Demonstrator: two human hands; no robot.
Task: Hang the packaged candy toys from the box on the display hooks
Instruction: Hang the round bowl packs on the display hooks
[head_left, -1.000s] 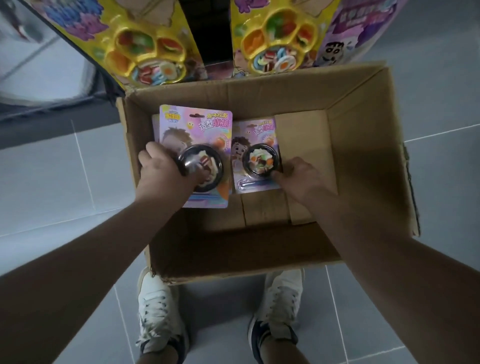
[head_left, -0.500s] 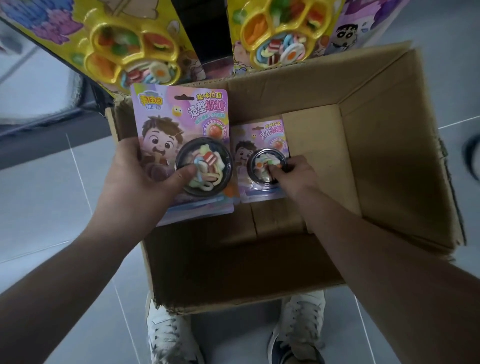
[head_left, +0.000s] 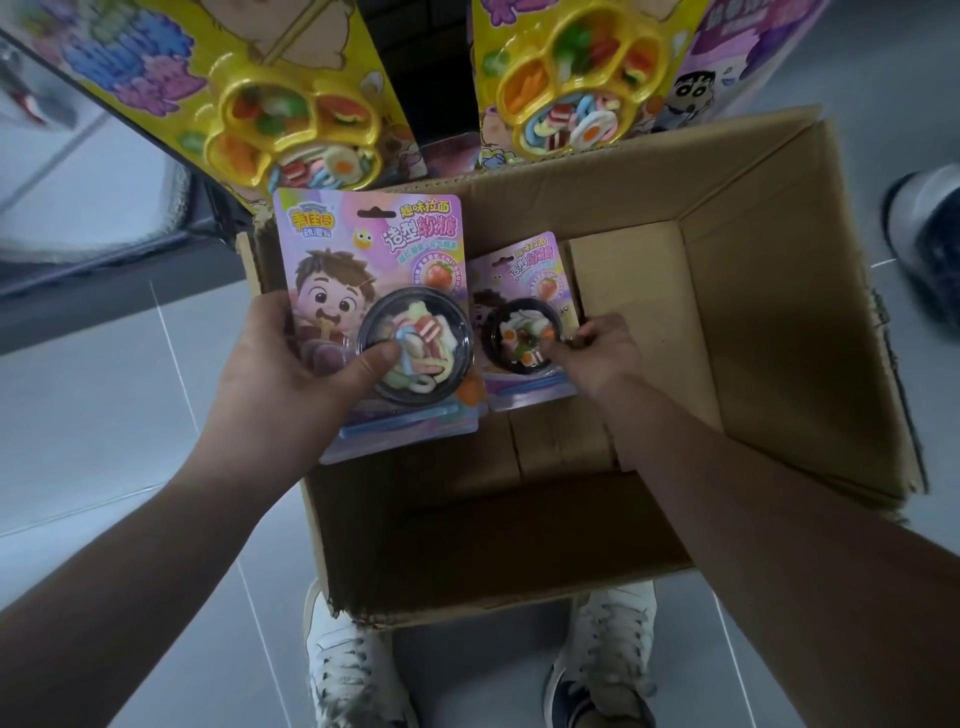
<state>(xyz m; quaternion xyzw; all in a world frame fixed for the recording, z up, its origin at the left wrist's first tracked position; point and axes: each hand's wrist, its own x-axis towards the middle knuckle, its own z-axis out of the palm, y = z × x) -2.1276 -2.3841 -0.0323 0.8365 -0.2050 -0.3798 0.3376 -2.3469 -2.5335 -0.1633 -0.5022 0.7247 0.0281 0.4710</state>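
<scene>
Left hand (head_left: 283, 387) around one pack (head_left: 363, 249), right hand (head_left: 602, 358) another.

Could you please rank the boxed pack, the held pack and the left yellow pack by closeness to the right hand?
1. Boxed pack: pinched by the right hand.
2. Held pack: in the left hand, just leftward.
3. Left yellow pack: hanging top left, beyond the box.

Open brown cardboard box (head_left: 779, 338), flaps up. Over its far-left corner: pink-purple candy pack (head_left: 363, 270), face up, printed with a cartoon boy and carrying a round black bowl of gummy pieces, gripped by left hand (head_left: 291, 384) with thumb on the bowl. Lower inside the box, near its far wall: matching second pack (head_left: 524, 270), pinched at the bowl by right hand (head_left: 602, 353).
</scene>
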